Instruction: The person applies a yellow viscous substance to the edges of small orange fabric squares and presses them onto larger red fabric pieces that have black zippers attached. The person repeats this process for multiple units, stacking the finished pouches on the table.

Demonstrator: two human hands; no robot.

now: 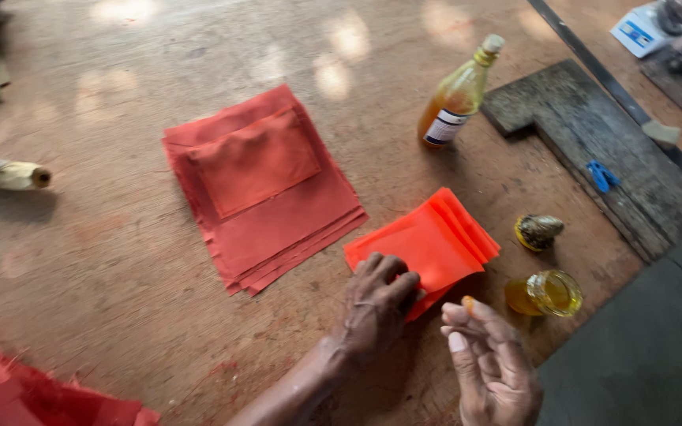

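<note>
while the left hand (374, 306) presses flat, fingers together, on the near-left corner of the bright orange sheet stack (428, 241), the right hand (492, 364) hovers just beside it, grip loose and holding nothing, an orange smear on one fingertip (468, 303). the sheets look thin, light, floppy and likely to slide, so best pinched at a free edge or corner. stack lies flat on the worktop (120, 260), long axis diagonal, near-left to far-right, towards the glass jar (552, 293).

Single head view, looking steeply down at wooden table (120, 260) (close range), tilted slightly rightward.
</note>
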